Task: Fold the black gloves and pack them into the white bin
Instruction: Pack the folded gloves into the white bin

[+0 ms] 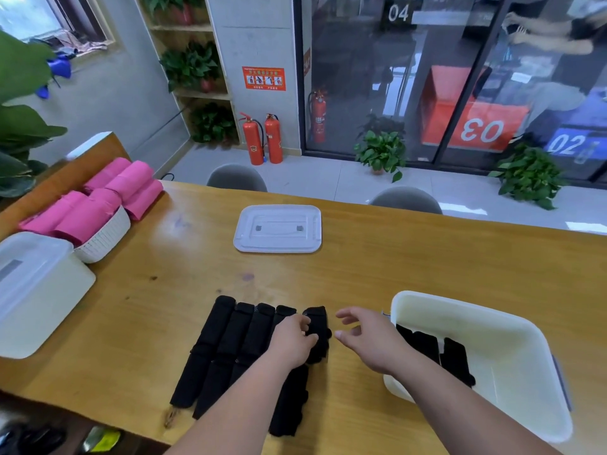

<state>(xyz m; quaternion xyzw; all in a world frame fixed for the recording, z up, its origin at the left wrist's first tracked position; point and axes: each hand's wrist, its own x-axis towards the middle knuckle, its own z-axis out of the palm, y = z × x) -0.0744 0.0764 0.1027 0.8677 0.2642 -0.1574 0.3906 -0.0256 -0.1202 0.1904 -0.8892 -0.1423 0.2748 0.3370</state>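
Left hand point(292, 339) pinches the rightmost black glove point(318, 326) of the row on the table point(361, 264), right hand point(369, 338) open near the white bin point(460, 307); a one-handed fold may slip and unroll.

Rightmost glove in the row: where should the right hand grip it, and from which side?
Probably best to grip the glove at its bunched far end, coming from the right with the right hand. The left hand pinches its middle, other gloves lie close along its left, and its right edge faces bare table.
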